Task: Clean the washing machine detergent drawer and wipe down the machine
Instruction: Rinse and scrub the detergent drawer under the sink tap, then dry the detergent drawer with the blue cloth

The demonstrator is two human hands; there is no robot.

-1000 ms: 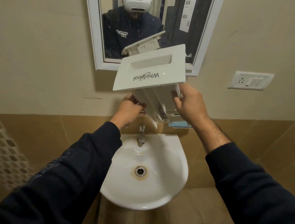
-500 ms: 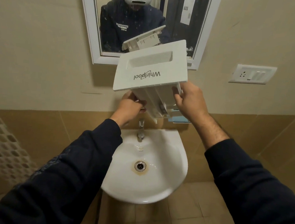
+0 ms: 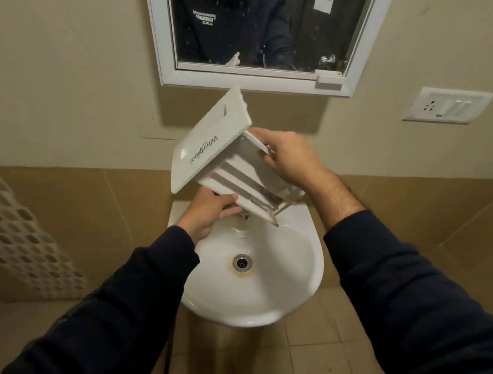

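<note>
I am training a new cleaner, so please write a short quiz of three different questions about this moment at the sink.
1. True or false: the white plastic detergent drawer lies flat in the white ceramic sink.
2. Which hand supports the drawer from below? A) left hand B) right hand
3. Fill in: the drawer's rear end tilts down over the ____.

Key:
1. False; both hands hold it tilted in the air above the sink.
2. A; the right hand grips its upper side.
3. sink
</note>
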